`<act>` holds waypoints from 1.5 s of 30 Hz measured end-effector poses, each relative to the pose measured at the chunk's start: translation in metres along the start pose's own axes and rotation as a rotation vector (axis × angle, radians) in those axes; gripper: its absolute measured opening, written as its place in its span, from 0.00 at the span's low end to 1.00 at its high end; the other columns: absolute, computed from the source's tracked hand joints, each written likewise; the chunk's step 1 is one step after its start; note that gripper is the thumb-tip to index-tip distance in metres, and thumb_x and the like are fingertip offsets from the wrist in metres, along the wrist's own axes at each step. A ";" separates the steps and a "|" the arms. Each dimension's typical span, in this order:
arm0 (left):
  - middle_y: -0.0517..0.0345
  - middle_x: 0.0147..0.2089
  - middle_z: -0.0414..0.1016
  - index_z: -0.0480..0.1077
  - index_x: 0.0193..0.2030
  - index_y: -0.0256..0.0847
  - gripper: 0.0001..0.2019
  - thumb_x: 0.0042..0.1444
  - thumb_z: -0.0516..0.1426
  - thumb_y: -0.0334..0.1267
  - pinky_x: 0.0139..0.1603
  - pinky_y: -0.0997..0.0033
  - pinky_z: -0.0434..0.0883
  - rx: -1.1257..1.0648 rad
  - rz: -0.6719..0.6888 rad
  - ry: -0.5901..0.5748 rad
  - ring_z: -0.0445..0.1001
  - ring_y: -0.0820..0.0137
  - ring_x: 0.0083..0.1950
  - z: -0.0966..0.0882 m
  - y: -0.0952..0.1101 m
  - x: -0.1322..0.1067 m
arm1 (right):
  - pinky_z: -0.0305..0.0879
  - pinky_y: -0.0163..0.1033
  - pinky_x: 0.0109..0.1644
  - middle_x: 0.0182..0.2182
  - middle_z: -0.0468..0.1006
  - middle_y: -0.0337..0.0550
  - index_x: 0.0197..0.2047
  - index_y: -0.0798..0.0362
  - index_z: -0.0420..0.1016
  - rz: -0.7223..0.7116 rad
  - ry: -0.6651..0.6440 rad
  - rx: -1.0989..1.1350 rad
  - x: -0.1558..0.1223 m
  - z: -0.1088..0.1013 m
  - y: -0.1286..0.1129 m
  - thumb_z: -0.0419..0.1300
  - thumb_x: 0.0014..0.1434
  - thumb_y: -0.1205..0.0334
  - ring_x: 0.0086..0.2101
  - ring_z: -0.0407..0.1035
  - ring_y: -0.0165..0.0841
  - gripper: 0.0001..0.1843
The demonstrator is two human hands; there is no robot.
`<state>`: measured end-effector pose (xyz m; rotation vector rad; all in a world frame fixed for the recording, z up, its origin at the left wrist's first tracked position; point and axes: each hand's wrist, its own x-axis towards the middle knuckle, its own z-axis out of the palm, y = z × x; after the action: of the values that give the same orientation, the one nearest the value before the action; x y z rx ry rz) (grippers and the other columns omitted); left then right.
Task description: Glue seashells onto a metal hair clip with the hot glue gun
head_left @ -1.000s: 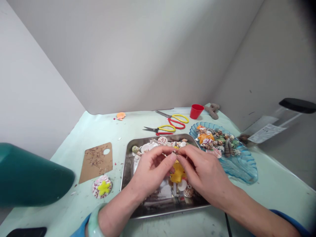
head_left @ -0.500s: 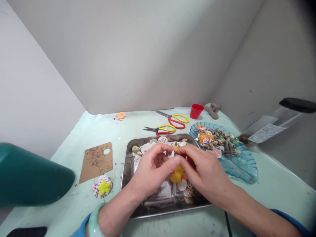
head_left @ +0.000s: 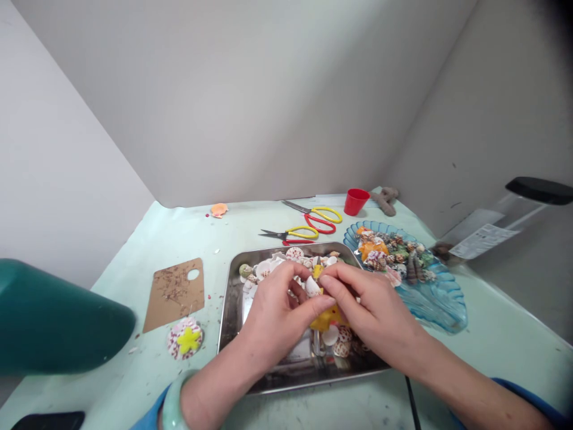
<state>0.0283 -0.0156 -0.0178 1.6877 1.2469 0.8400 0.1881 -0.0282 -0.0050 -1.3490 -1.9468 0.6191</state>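
Observation:
Both hands work over a steel tray [head_left: 233,298] that holds several seashells. My left hand [head_left: 277,313] and my right hand [head_left: 364,307] meet above the tray's middle, fingers pinched together on a small pale shell [head_left: 312,286]. A yellow star-shaped piece [head_left: 324,319] shows just below the fingertips; I cannot tell whether a hand touches it. A pale green bangle [head_left: 172,403] circles my left wrist.
A blue shell-shaped glass dish [head_left: 441,304] of small shells sits to the right. Two pairs of yellow and red scissors [head_left: 308,227], a red cup [head_left: 356,201] and an orange shell [head_left: 219,209] lie behind. A brown card [head_left: 176,292] and a patterned shell with yellow star [head_left: 185,339] lie left. A dark green object [head_left: 54,319] fills the left edge.
Both hands have shifted slightly down and toward me over the tray, fingers still pinched together. A pale shell now shows between the fingertips.

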 end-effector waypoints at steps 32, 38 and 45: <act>0.59 0.35 0.68 0.63 0.40 0.40 0.06 0.55 0.55 0.35 0.32 0.70 0.66 0.244 0.283 0.079 0.67 0.73 0.30 0.004 -0.009 -0.002 | 0.54 0.34 0.28 0.21 0.67 0.32 0.26 0.51 0.65 0.115 -0.001 -0.056 -0.001 0.003 0.003 0.55 0.60 0.60 0.23 0.60 0.27 0.11; 0.62 0.31 0.66 0.63 0.38 0.40 0.06 0.54 0.56 0.34 0.30 0.72 0.66 0.201 0.226 0.089 0.67 0.73 0.29 0.004 -0.009 -0.002 | 0.54 0.35 0.29 0.22 0.67 0.32 0.26 0.51 0.65 0.088 0.011 -0.072 -0.001 0.004 0.004 0.55 0.60 0.60 0.24 0.60 0.27 0.11; 0.63 0.28 0.67 0.63 0.37 0.40 0.05 0.53 0.56 0.35 0.29 0.72 0.65 0.192 0.166 0.089 0.67 0.74 0.27 0.004 -0.006 0.000 | 0.54 0.36 0.30 0.23 0.67 0.33 0.27 0.51 0.65 0.042 0.018 -0.096 -0.002 0.003 0.005 0.55 0.61 0.60 0.25 0.61 0.28 0.11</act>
<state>0.0294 -0.0161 -0.0252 1.9468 1.2941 0.9272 0.1894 -0.0286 -0.0105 -1.4521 -1.9599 0.5370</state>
